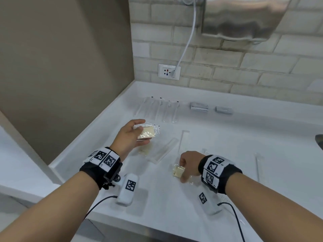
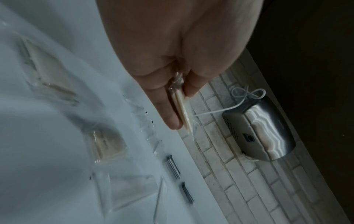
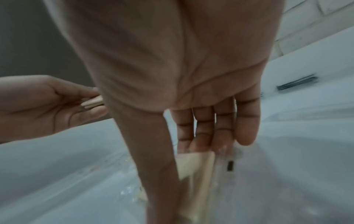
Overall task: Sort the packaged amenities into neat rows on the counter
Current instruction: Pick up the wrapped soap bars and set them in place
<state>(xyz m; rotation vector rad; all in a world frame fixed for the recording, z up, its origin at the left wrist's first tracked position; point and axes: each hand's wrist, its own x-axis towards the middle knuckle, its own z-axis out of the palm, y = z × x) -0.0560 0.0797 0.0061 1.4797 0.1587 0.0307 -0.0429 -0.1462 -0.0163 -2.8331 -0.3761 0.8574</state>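
My left hand (image 1: 132,135) holds a clear-wrapped cream soap bar (image 1: 146,133) above the white counter (image 1: 227,145), thumb on one face and fingers on the other; the left wrist view shows that bar (image 2: 182,109) edge-on between them. My right hand (image 1: 188,165) pinches a second wrapped soap bar (image 1: 178,171) near the counter's front, thumb in front of the bar (image 3: 197,165). A third wrapped soap (image 1: 144,150) lies on the counter under my left hand. Several packaged toothbrushes (image 1: 162,109) lie side by side at the back.
Two small grey boxes (image 1: 199,106) (image 1: 224,109) sit to the right of the toothbrushes. A clear flat packet (image 1: 164,151) and thin wrapped sticks (image 1: 183,138) (image 1: 258,163) lie mid-counter. A wall socket (image 1: 169,71) with a white cable and a steel dryer (image 1: 244,18) hang on the brick wall.
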